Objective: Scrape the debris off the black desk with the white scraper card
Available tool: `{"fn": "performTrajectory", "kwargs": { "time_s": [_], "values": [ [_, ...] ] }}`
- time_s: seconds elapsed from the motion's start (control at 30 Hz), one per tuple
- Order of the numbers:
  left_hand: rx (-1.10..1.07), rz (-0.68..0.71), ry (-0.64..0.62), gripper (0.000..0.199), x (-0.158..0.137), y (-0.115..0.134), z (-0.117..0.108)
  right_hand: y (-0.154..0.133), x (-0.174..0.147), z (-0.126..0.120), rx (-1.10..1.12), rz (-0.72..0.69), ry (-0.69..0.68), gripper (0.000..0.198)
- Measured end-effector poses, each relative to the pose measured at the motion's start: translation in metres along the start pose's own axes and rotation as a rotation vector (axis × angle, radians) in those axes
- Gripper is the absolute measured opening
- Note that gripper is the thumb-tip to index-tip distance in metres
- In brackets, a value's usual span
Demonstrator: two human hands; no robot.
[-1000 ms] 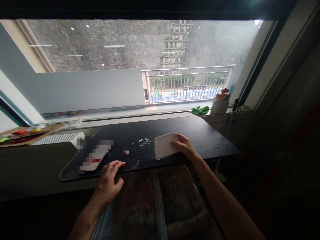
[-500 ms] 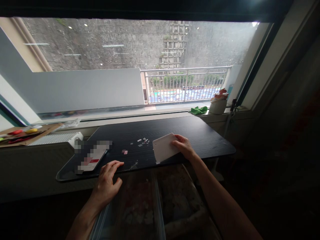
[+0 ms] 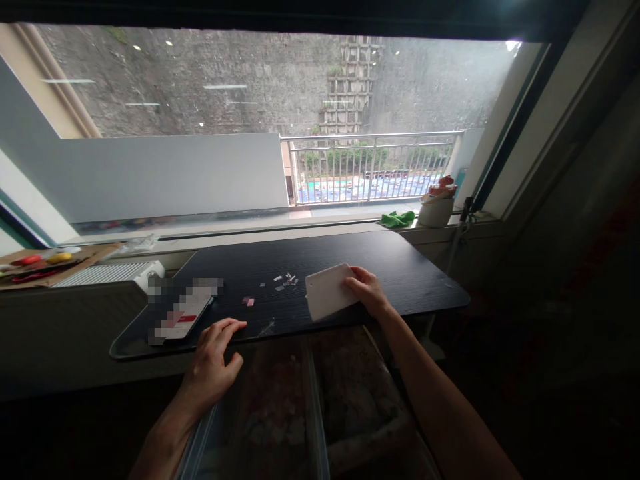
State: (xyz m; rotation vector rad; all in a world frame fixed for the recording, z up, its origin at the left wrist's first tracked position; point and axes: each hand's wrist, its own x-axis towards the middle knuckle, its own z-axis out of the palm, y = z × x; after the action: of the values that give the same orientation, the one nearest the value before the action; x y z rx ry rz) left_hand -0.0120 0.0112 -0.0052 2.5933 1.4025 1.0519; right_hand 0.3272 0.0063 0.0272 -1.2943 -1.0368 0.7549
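Observation:
My right hand (image 3: 366, 291) grips the right side of a white flat rectangular piece (image 3: 330, 292), with rounded corners and a small hole near its left corner. The piece is tilted over the front part of the black table (image 3: 340, 250), its lower edge close to the table's front edge. My left hand (image 3: 217, 353) is at the front edge, fingers stretched out and thumb apart, holding nothing. Left of the white piece lie several small pale scraps (image 3: 286, 283). A small pink piece (image 3: 249, 302) and some whitish bits (image 3: 267, 328) lie nearer my left hand.
A phone-like object (image 3: 187, 318), partly pixelated, lies on the table's left end. Clear plastic bins (image 3: 310, 400) stand below the front edge. A green cloth (image 3: 397, 219) and a white container (image 3: 435, 212) sit on the windowsill; cardboard (image 3: 95, 257) rests at left.
A small white bit under the white piece's lower edge no longer shows. Both hands keep nearly the same place; the view has shifted slightly.

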Motion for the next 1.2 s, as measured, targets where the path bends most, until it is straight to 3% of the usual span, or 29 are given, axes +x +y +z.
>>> {"fn": "performTrajectory", "kwargs": {
  "time_s": [0.1,0.17,0.27,0.5,0.6,0.73,0.83,1.03,1.2],
  "values": [
    [-0.014,-0.016,-0.009,0.043,-0.002,0.006,-0.001,0.004,0.0,-0.002,0.037,0.012,0.106,0.047],
    [-0.03,-0.028,-0.007,0.045,-0.003,0.012,-0.003,0.005,-0.001,-0.002,0.08,0.001,0.111,0.044],
    [-0.049,-0.069,-0.017,0.049,-0.002,0.021,-0.005,0.003,-0.002,0.01,0.078,0.024,0.009,0.038],
    [-0.109,-0.109,-0.033,0.053,-0.003,0.02,-0.001,-0.02,-0.003,0.095,-0.062,-0.166,-0.291,0.029],
    [-0.122,-0.089,0.004,0.053,-0.005,0.016,0.003,-0.027,0.003,0.117,-0.166,-0.263,-0.324,0.026],
    [-0.131,-0.076,0.022,0.052,-0.005,0.017,0.004,-0.038,0.003,0.115,-0.426,-0.368,-0.282,0.02],
    [-0.123,-0.074,0.028,0.052,-0.006,0.018,0.004,-0.045,-0.001,0.108,-0.502,-0.421,-0.236,0.02],
    [-0.122,-0.081,0.019,0.052,-0.006,0.018,0.004,-0.048,-0.001,0.112,-0.512,-0.401,-0.31,0.023],
    [-0.115,-0.07,0.016,0.051,-0.005,0.019,0.002,-0.059,-0.002,0.106,-0.681,-0.403,-0.226,0.022]
  ]
}}
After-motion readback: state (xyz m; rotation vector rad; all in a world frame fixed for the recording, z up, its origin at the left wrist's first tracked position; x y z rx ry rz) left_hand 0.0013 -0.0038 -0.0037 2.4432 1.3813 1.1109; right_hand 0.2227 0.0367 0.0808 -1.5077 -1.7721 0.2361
